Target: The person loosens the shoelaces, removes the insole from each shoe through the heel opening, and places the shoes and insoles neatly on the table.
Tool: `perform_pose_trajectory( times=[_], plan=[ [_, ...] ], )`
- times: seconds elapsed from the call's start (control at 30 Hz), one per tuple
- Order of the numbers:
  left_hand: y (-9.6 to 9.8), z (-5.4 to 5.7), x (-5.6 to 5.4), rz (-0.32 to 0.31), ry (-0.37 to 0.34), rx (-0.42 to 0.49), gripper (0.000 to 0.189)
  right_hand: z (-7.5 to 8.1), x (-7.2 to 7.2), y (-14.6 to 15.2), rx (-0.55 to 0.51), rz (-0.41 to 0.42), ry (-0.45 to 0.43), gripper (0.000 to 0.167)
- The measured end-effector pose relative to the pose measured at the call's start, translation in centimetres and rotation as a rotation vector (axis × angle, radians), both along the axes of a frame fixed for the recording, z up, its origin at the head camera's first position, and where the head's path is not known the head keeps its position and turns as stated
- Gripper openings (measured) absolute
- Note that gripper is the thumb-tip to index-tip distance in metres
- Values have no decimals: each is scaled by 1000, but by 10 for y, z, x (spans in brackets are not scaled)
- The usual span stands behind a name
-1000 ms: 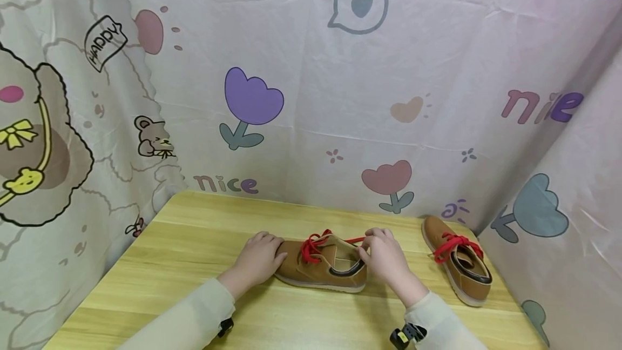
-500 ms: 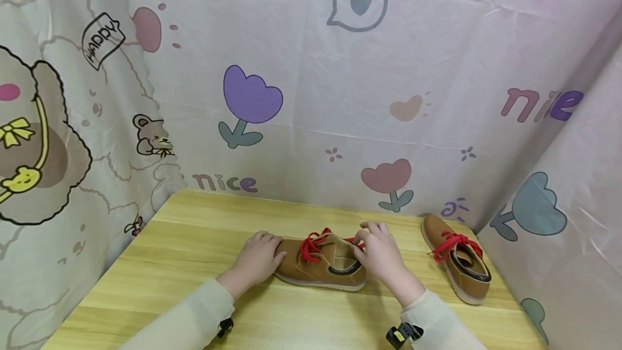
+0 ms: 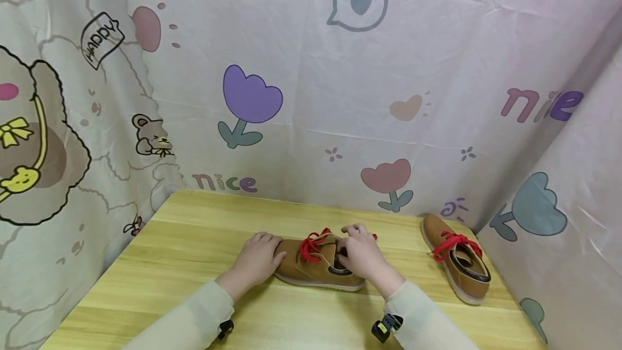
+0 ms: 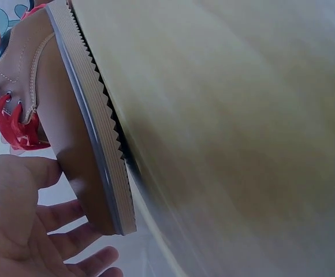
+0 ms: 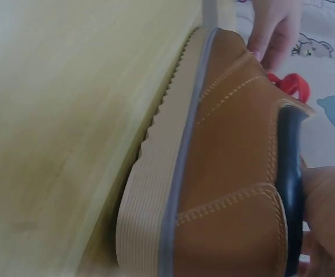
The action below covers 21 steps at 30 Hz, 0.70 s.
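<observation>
- tan, leather-looking shoe [image 3: 316, 275] lies between the two hands near the middle of the table [image 3: 204, 223], sole down, its long axis roughly along the far edge, toe toward the left edge and heel toward the right edge.
- the right hand [image 3: 360, 255] is nearer the opening: it lies over the heel end, some fingers down inside the collar, index finger lifted; whether it pinches anything in there cannot be told.
- the left hand [image 3: 257, 257] holds the toe loosely, thumb to one side and fingers spread round the tip.
- red laces [image 3: 311, 246], soft and cord-like, are bowed over the tongue; a small red end [image 3: 375, 236] shows just beyond the right hand.
- dark, smooth padded collar [image 5: 290, 161]; pale ribbed sole [image 5: 156, 173] with a saw-toothed lower edge; stitched, rounded heel panel.
- a matching shoe [image 3: 452, 267] lies well apart, near the right edge, toe toward the far right corner.
</observation>
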State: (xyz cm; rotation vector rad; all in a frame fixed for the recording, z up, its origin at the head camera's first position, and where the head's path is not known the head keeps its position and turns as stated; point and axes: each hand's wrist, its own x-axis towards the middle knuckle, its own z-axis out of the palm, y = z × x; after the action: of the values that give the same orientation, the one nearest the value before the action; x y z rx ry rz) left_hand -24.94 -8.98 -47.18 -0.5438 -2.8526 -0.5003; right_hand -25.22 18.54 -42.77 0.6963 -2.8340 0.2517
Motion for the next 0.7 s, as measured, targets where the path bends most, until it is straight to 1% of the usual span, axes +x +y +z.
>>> perform_pose_trajectory(
  times=[0.1,0.2,0.4,0.53,0.63,0.7],
  plan=[
    [1,1,1,-5,3,3,41,-1,-1,-3,40,-26,-57,5],
    [1,1,1,-5,6,0,41,1,-2,-5,80,-52,-116,11],
    [1,1,1,2,12,-6,41,5,-7,-9,140,-58,-220,18],
    [1,1,1,-5,13,0,41,6,-8,-10,149,-60,-259,15],
    [0,1,1,-15,6,14,41,5,-9,-10,140,-52,-261,4],
    [0,1,0,-23,-2,26,41,4,-10,-9,120,-36,-258,4]
  ],
)
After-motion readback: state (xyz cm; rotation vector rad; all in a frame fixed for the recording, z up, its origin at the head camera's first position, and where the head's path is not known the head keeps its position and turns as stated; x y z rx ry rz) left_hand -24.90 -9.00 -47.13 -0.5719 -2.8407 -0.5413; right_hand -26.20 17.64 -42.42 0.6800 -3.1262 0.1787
